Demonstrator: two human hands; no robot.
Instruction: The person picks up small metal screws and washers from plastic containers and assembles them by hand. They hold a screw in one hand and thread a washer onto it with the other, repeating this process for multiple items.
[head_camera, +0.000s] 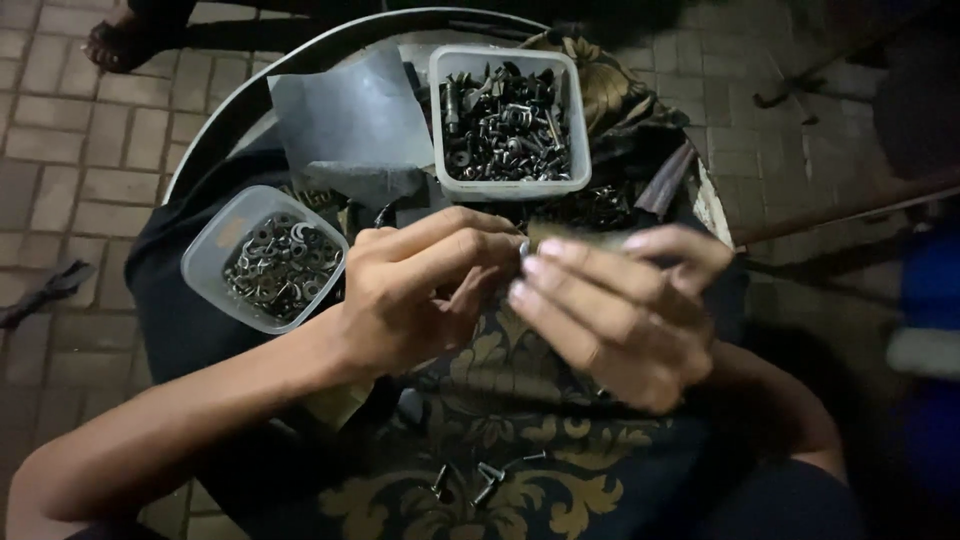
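Both forearms come in from below and the hands meet fingertip to fingertip. The left hand curls, thumb and forefinger pinched shut — the right hand lies just beyond them, fingers extended, thumb raised.

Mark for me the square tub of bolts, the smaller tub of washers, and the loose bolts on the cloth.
Square tub of bolts (510, 188): head view, near wall.
Smaller tub of washers (205, 255): head view, left rim.
Loose bolts (487, 478): head view, on one lying on the patterned cloth (520, 400).
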